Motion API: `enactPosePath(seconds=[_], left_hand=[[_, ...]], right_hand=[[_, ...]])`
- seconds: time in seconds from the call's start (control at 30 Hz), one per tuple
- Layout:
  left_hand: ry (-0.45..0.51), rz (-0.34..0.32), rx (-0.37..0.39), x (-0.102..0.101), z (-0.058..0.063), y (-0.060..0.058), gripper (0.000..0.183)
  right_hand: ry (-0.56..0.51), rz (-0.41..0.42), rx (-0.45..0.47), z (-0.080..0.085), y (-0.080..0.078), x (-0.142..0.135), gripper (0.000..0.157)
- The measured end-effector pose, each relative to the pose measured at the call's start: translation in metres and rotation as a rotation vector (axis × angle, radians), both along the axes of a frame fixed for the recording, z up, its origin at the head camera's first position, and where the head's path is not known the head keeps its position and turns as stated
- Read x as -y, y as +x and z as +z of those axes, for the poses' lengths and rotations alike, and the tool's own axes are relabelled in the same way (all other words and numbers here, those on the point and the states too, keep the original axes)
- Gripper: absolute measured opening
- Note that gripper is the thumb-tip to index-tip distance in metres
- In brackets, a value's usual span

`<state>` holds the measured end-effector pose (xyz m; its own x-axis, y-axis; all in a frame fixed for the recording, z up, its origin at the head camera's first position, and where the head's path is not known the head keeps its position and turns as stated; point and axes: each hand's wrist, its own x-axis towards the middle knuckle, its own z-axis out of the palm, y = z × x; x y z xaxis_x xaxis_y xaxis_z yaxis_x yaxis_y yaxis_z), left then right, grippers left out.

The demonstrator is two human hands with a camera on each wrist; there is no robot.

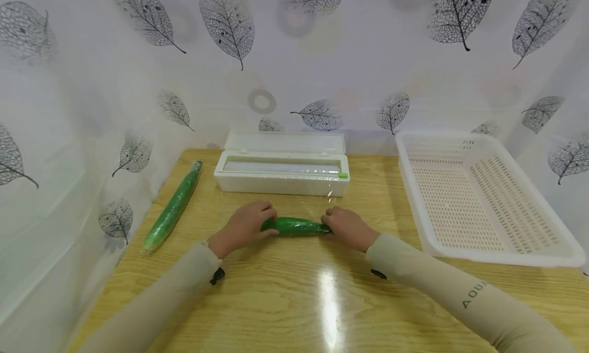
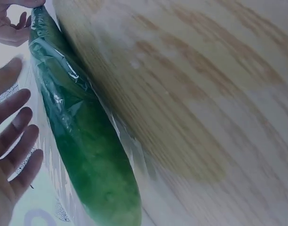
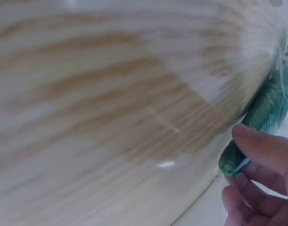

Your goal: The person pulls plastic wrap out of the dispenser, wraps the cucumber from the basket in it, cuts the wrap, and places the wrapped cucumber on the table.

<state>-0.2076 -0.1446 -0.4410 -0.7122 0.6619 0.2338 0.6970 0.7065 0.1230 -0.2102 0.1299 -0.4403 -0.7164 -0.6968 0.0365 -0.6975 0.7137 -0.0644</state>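
A green cucumber [image 1: 296,226] lies crosswise on the table, with clear cling film around it. At its left end is my left hand [image 1: 246,225]; the left wrist view shows its fingers [image 2: 21,136] spread and fairly straight beside the cucumber. My right hand [image 1: 349,228] pinches the narrow right end between thumb and fingers, its tip showing in the right wrist view. Behind the cucumber stands a white cling film dispenser [image 1: 282,182], lid raised, with a green slider [image 1: 342,175] at its right. Clear film shows along the dispenser's front.
A second film-wrapped cucumber [image 1: 175,207] lies slanted at the table's left edge. On the right sits a white perforated basket [image 1: 416,205]. A leaf-patterned curtain [image 1: 294,62] hangs behind the wooden table [image 1: 257,312].
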Motion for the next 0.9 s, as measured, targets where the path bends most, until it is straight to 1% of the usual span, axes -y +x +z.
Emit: enactPosePath(seconds=[0.03,0.1,0.2,0.3,0.4,0.5,0.57,0.6,0.67,0.73,0.8,0.83,0.87,0.9], left_hand=[[0.001,0.004,-0.009,0.000,0.000,0.000,0.033],[-0.010,0.019,-0.003,0.001,0.000,0.000,0.041],[-0.030,0.047,0.066,0.003,0.002,-0.003,0.045],[-0.043,0.056,0.150,0.004,0.005,-0.008,0.037],[-0.022,0.051,0.232,0.006,0.008,-0.012,0.030],[0.002,0.051,0.285,0.008,0.010,-0.015,0.023],[0.015,0.064,0.296,0.007,0.011,-0.017,0.019],[0.013,0.068,0.282,0.006,0.011,-0.017,0.019],[-0.008,0.051,0.211,0.003,0.011,-0.015,0.020],[-0.032,0.008,0.103,-0.001,0.010,-0.012,0.023],[-0.057,-0.052,-0.006,-0.006,0.011,-0.008,0.030],[-0.071,-0.077,-0.041,-0.007,0.011,-0.006,0.035],[-0.082,-0.096,-0.053,-0.009,0.012,-0.005,0.041],[-0.097,-0.101,-0.049,-0.009,0.012,-0.005,0.045]], right_hand=[[0.000,0.001,0.000,0.000,0.000,0.000,0.021],[0.004,0.001,-0.001,0.001,0.000,0.000,0.021],[0.015,0.002,-0.002,0.001,0.000,0.000,0.021],[0.029,0.001,-0.002,0.001,0.000,0.000,0.021],[0.044,0.004,-0.005,0.000,-0.001,0.001,0.021],[0.047,0.005,-0.006,0.000,-0.001,0.001,0.022],[0.045,0.005,-0.007,0.000,-0.001,0.001,0.021],[0.045,0.005,-0.007,0.000,-0.001,0.001,0.021],[0.045,0.006,-0.005,-0.001,-0.002,0.001,0.021],[0.047,0.002,0.003,-0.001,-0.001,0.001,0.022],[0.051,-0.002,0.009,0.000,-0.001,0.001,0.022],[0.053,-0.002,0.009,0.000,-0.001,0.001,0.022],[0.054,-0.003,0.007,0.000,-0.001,0.002,0.022],[0.053,-0.006,0.006,0.001,-0.001,0.001,0.022]])
